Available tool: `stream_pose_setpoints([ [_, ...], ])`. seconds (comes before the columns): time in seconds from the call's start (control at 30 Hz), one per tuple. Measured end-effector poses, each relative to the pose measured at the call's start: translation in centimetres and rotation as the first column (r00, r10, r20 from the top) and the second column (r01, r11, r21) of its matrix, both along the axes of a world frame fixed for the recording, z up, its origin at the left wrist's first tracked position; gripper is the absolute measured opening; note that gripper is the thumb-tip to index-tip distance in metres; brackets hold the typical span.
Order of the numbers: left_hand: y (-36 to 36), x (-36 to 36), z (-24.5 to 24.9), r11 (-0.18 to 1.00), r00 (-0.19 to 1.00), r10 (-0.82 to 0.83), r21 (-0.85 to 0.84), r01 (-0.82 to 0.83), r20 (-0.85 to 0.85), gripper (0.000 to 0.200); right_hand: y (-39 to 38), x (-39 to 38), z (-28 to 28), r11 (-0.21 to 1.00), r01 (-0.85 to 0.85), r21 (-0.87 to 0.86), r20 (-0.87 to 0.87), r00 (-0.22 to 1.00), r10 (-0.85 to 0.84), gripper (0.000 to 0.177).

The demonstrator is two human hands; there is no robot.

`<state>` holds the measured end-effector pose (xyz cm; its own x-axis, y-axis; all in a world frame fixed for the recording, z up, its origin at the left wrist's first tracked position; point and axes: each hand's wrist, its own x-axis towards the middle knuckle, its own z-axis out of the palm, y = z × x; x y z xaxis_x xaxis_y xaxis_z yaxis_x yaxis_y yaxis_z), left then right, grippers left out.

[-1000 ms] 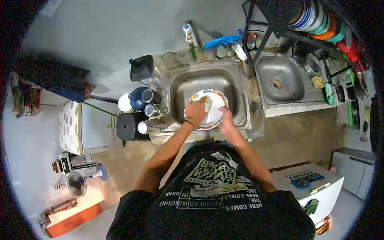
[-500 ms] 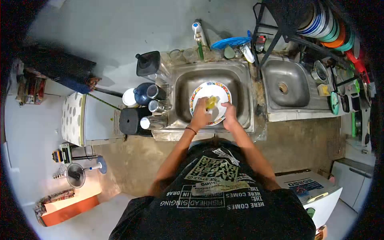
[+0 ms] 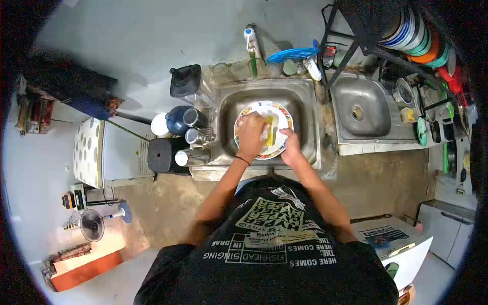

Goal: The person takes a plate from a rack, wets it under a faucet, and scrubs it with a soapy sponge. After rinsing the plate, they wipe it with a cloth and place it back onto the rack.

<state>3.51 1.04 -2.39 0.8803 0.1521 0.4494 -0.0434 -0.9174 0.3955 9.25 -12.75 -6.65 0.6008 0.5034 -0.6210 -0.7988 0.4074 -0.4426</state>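
A white plate (image 3: 264, 108) with a colourful patterned rim is held over the left sink basin (image 3: 304, 109). My left hand (image 3: 250, 133), with a dark band at the wrist, is closed on a yellow sponge (image 3: 270, 133) pressed against the plate's inner face. On the plate's right edge, my right hand (image 3: 291, 149) grips the rim, its fingers partly hidden. The faucet (image 3: 251, 41) rises from the wall behind the basin.
Metal tumblers (image 3: 193, 156), a black-lidded container (image 3: 185, 81) and a dark blue round vessel (image 3: 178, 120) crowd the left. Glasses (image 3: 239, 70) and a blue plastic lid-like disc (image 3: 292, 54) line the back. A second basin (image 3: 362, 101) and a rack of plates (image 3: 414, 38) stand right.
My left hand has moved slightly left and up across the plate, and the sponge now shows upright along its right side. My right hand stays on the rim.
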Motion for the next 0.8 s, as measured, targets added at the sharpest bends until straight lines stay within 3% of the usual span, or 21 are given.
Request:
stream_pose_setpoints([
  [0.03, -0.5, -0.3, 1.0, 0.991, 0.966, -0.126, -0.073, 0.112, -0.224, 0.042, 0.0, 0.1, -0.2, 1.0, -0.004, -0.02, -0.031, 1.0, 0.003, 0.022],
  [0.23, -0.1, 0.7, -1.0, 0.971, 0.93, -0.2, 0.065, 0.23, -0.307, 0.049, 0.2, -0.8, -0.6, 0.987, 0.033, -0.155, 0.077, 0.997, -0.021, 0.025],
  [0.4, 0.7, 2.2, -2.5, 0.978, 0.939, -0.207, -0.041, 0.203, -0.276, 0.035, 0.4, -1.3, -1.2, 0.981, 0.026, -0.192, 0.019, 1.0, -0.023, 0.026],
  [0.43, 0.6, 2.2, -1.7, 0.98, 0.963, -0.181, 0.043, 0.193, -0.198, 0.029, 0.3, -1.4, -1.0, 0.978, 0.019, -0.208, 0.028, 1.0, -0.013, 0.026],
  [0.5, 1.3, 2.6, -2.7, 0.992, 0.955, -0.118, 0.015, 0.126, -0.271, 0.031, 0.4, -1.1, -1.7, 0.972, 0.06, -0.227, 0.134, 0.99, -0.03, 0.022],
  [0.53, 1.0, 2.7, -2.2, 0.998, 0.901, 0.0, 0.051, 0.025, -0.434, 0.037, 0.4, -0.9, -1.8, 0.964, 0.073, -0.255, 0.159, 0.987, -0.033, 0.02],
  [0.6, 1.4, 2.7, -2.9, 0.998, 0.918, 0.001, 0.061, 0.026, -0.397, 0.036, 0.5, -0.7, -1.8, 0.935, 0.097, -0.342, 0.22, 0.975, -0.021, 0.02],
  [0.77, 0.6, 1.4, -4.2, 0.996, 0.922, -0.092, -0.056, 0.076, -0.377, 0.033, -0.1, -0.5, -1.0, 0.938, 0.169, -0.303, 0.153, 0.98, -0.127, 0.013],
  [0.8, -0.6, 0.6, -2.5, 0.995, 0.893, -0.084, -0.081, 0.053, -0.442, 0.033, -0.2, -0.3, -1.6, 0.943, 0.177, -0.282, 0.139, 0.98, -0.142, 0.012],
])
